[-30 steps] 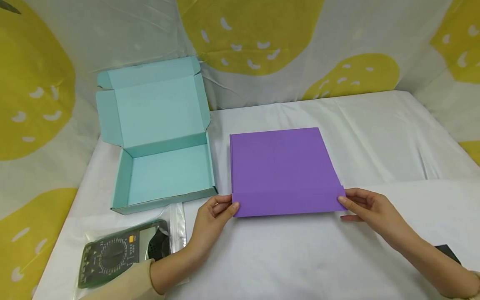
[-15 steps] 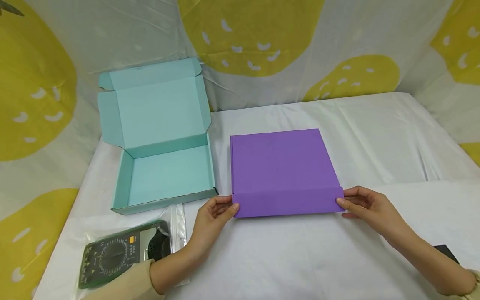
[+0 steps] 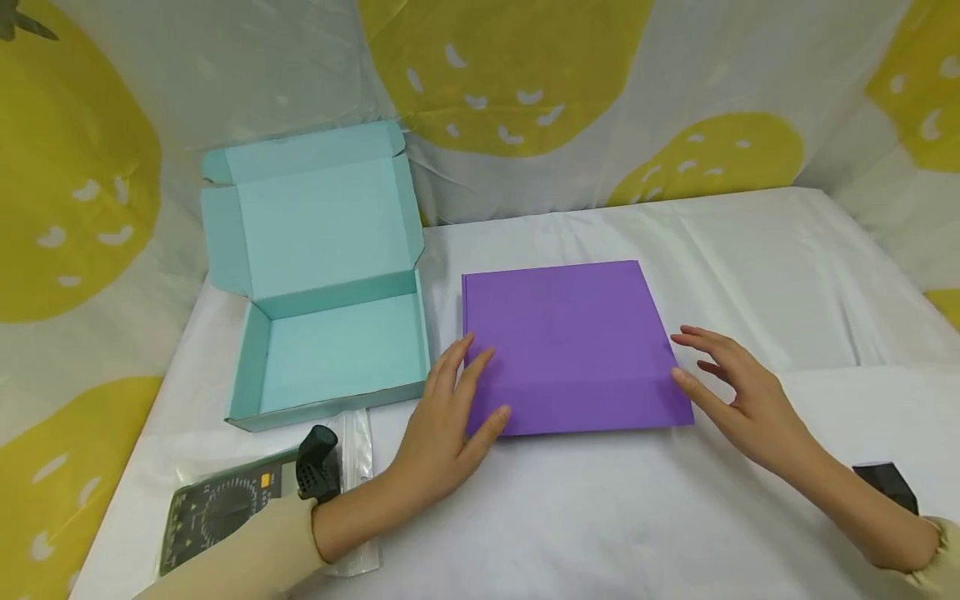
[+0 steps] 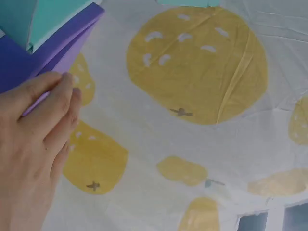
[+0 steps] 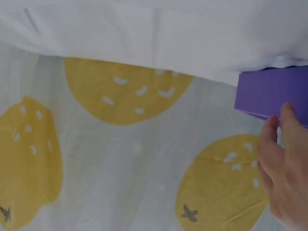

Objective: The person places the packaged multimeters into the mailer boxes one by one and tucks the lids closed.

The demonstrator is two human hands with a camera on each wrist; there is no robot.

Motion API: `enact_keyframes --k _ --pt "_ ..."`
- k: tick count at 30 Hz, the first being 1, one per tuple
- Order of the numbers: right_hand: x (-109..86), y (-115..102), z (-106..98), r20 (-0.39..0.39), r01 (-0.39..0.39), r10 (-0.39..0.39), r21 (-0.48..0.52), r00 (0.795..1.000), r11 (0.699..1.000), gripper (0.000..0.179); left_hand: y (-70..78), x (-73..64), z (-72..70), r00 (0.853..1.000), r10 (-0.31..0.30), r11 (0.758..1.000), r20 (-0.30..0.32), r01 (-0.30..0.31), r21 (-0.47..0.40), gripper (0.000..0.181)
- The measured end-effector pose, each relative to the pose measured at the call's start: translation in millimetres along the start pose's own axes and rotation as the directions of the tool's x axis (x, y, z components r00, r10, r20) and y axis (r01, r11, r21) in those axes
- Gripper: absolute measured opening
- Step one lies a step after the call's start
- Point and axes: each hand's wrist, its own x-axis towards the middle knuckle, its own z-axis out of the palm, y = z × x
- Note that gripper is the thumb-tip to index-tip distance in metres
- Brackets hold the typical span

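A purple cardboard box point(image 3: 566, 333) lies on the white cloth, its lid down and a strip folded along its front side. My left hand point(image 3: 442, 425) is at its front left corner, fingers straight and spread. Whether the fingertips touch the lid or hover just over it I cannot tell. Beside the right edge my right hand point(image 3: 738, 396) stands with loosely bent fingers, the thumb close to the box. Neither hand grips it. In the left wrist view the left hand point(image 4: 38, 125) covers part of the box's edge; in the right wrist view the right fingers are near the box point(image 5: 269, 94).
A light teal box point(image 3: 341, 354) stands at the left, lid raised, with nothing inside. In front of it a multimeter point(image 3: 225, 508) lies in a clear plastic bag point(image 3: 356, 450), partly covered by the left sleeve. Behind hangs a cloth point(image 3: 510, 75) printed with yellow fruit.
Both hands have let go of the purple box's front corners. The left hand has spread its fingers and moved forward along the left side; the right has drawn slightly off the right edge.
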Motion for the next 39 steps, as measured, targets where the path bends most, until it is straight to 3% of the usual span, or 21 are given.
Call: enact_keyframes --k 2,3,5,7,10,14,17,19,21,29,39 --pt "3.0 -0.5 0.1 0.031 -0.067 0.066 0.025 0.997 0.997 0.043 -3.1 6.4 -4.1 0.992 -0.115 0.987 0.061 0.121 -0.108 0.058" --pt "4.4 -0.2 0.1 0.048 -0.097 0.095 0.038 0.994 0.995 0.042 -4.4 9.0 -5.9 0.979 -0.181 0.963 0.097 0.197 -0.183 0.059" --pt "6.8 0.6 0.4 0.077 -0.146 0.141 0.052 0.987 0.988 0.041 -5.7 14.5 -9.1 0.938 -0.303 0.876 0.169 0.344 -0.339 0.061" --pt "9.5 1.9 1.3 0.096 -0.151 0.145 0.054 0.985 0.987 0.041 -7.0 20.6 -10.7 0.895 -0.38 0.784 0.233 0.445 -0.432 0.063" --pt "11.9 2.9 2.4 0.11 -0.162 0.155 0.052 0.982 0.985 0.042 -8.1 28.9 -10.5 0.845 -0.441 0.671 0.302 0.534 -0.514 0.063" --pt "13.8 4.6 3.2 0.14 -0.209 0.199 0.062 0.97 0.976 0.044 -6.8 35.1 -7.9 0.778 -0.514 0.559 0.362 0.624 -0.547 0.062" --pt "14.5 6.0 3.1 0.159 -0.238 0.223 0.085 0.962 0.968 0.045 -6.2 36.8 -5.9 0.737 -0.556 0.493 0.385 0.665 -0.561 0.061" --pt "14.8 6.6 2.5 0.17 -0.248 0.227 0.113 0.959 0.962 0.045 -5.9 36.8 -5.2 0.727 -0.568 0.473 0.386 0.672 -0.57 0.061" --pt "15.3 6.9 2.0 0.18 -0.254 0.227 0.143 0.957 0.956 0.045 -5.6 36.5 -4.7 0.726 -0.57 0.465 0.385 0.671 -0.577 0.06" --pt "16.6 6.5 1.7 0.204 -0.28 0.239 0.207 0.949 0.937 0.048 -4.6 33.3 -4.4 0.76 -0.541 0.489 0.361 0.633 -0.6 0.061" --pt "16.8 8.0 1.3 0.211 -0.286 0.244 0.205 0.947 0.936 0.048 -7.3 29.8 -0.8 0.798 -0.505 0.509 0.33 0.584 -0.632 0.061"
